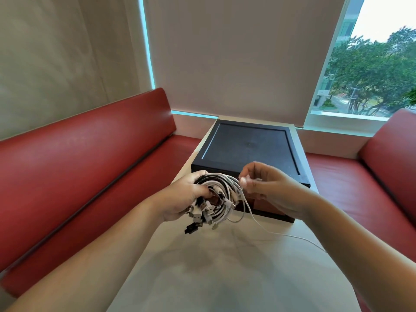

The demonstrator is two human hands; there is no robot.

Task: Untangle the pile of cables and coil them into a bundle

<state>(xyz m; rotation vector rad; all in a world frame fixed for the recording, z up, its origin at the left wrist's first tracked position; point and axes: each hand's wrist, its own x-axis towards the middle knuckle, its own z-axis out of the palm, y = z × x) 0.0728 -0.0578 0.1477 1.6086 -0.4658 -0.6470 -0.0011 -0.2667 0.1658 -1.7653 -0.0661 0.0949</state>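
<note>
Pale tabletop [213, 266]: left hand [182, 199] gripped black-and-white cable coil [221, 183]; right hand [270, 190] pinched trailing white cable tail [270, 232]. Looked nearly done.

right hand [267, 190] fingertips blurred, white cable [290, 236] end hidden behind forearm [351, 255]

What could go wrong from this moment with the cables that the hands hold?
1. The loose white cable pinched by the right hand trails across the table toward its right edge; pulled in, its tail may catch there or on the black box.
2. The left hand grips the coiled bundle on one side only, with many plugs hanging below; loops may slip out and tangle.
</note>
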